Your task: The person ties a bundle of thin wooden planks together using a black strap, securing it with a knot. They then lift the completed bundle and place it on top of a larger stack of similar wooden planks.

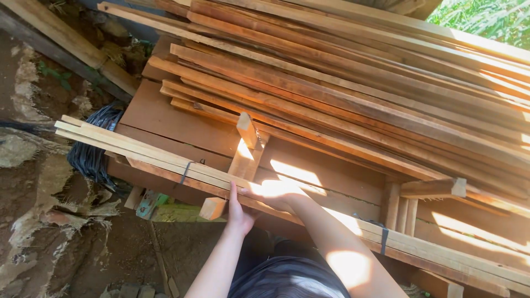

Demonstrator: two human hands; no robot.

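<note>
The bundle of thin wood strips lies on its side across the front edge of the wood pile, tied with dark bands. It runs from the left side down to the right, and it sits right in front of the person, on top of flat brown boards.

Nearest to us is the person's dark shirt at the bottom, and both bare arms reach up from it. The ground on the left is brown dirt with torn, pale scraps. A small green thing lies on the dirt under the bundle. A roll of black wire sits by the left end of the boards.

The left hand is under the bundle, with the fingers curled up around its near edge, so it holds the strips. The right hand lies on top of the bundle, just beside the left one. Bright sun hits it, so I cannot tell how tight its grip is.

A short wood block stands leaning on the boards just behind the hands. Farther back, many long planks are stacked in a big slanting heap. Green leaves show in the far right corner.
</note>
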